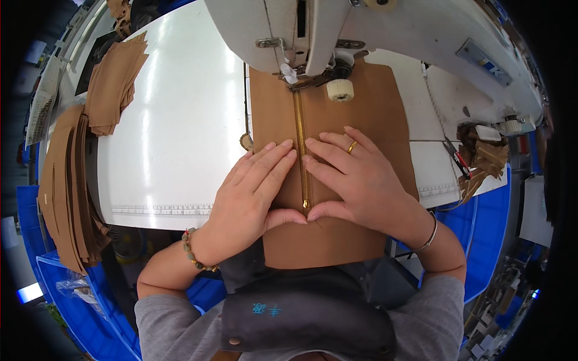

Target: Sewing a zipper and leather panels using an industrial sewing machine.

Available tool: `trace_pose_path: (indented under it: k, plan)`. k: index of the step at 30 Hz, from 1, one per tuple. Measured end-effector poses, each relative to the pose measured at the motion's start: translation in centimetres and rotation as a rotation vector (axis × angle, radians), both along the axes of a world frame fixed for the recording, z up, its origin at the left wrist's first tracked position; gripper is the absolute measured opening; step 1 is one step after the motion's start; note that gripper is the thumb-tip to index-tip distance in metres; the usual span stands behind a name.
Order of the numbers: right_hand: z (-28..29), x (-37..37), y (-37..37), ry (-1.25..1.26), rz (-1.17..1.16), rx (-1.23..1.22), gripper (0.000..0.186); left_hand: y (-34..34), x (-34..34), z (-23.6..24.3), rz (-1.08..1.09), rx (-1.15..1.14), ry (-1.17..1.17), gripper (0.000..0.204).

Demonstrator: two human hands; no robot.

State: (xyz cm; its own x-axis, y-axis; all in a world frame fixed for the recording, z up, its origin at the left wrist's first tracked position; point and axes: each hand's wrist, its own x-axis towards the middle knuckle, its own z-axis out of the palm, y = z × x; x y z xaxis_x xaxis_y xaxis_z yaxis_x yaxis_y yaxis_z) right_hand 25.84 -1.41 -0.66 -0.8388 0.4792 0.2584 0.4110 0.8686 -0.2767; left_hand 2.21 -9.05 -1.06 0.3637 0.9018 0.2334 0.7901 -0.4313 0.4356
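A brown fabric panel [343, 240] lies under the sewing machine [271, 36] and hangs over the table's near edge. Down its middle runs a gold metal zipper [300, 126], its pull near the lower end. My left hand [256, 183] rests flat on the panel just left of the zipper, fingers stretched out. To the right of the zipper, my right hand [355, 174] presses flat too, fingers spread, a ring on one of them. Both thumbs nearly meet below the zipper pull. The zipper's far end goes in under the machine's presser foot area.
A white table [168, 120] carries a printed ruler along its near edge. Stacks of brown cut pieces [66, 186] hang at the left. Red-and-black snips [457, 159] and brown scraps [487, 156] lie at the right. Blue bins [90, 313] flank me below table height.
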Motion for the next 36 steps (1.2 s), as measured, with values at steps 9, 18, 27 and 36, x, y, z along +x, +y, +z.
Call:
trace_pose_path:
  k: [9,18,27,36]
  plan:
    - [0.9,0.1,-0.1,-0.06,0.008,0.014,0.082,0.6,0.2,1.3,-0.066,-0.013,0.154,0.09]
    - [0.9,0.0,1.0,-0.111,0.001,0.047,0.088,2.1,0.1,1.3,-0.064,0.026,0.2,0.087]
    - [0.0,-0.6,4.1,-0.034,-0.002,0.084,0.083,5.3,-0.7,1.2,-0.042,0.054,0.205,0.085]
    - [-0.6,-1.2,6.5,-0.012,-0.064,0.033,0.074,8.0,-1.3,0.6,-0.008,0.092,0.163,0.087]
